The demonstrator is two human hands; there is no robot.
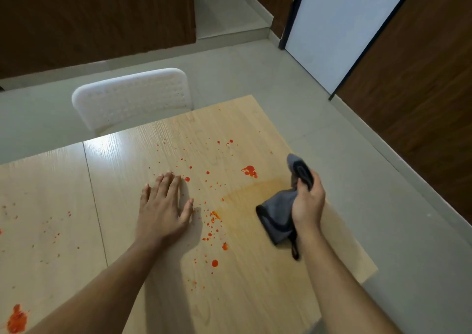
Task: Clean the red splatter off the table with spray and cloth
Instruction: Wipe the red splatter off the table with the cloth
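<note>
My left hand [163,206] lies flat on the table [255,295], fingers straight. My right hand [307,201] grips the grey cloth [277,213] — lifted, I think — beside red splatter [249,171] and a smeared patch.

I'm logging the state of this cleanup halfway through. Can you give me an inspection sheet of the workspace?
Surface: light wood table, red splatter scattered across it, a bigger blotch at the near left edge, and a faint orange smeared patch near the cloth.
Job's things: grey cloth bunched in the right hand; no spray bottle seen.
Clutter: nothing seen.
Hands: left hand flat on the table, fingers straight; right hand grips the cloth at the table's right side.
Cables: nothing seen.
Surroundings: white chair at the far side, pale tiled floor, dark wood walls, white door.
</note>
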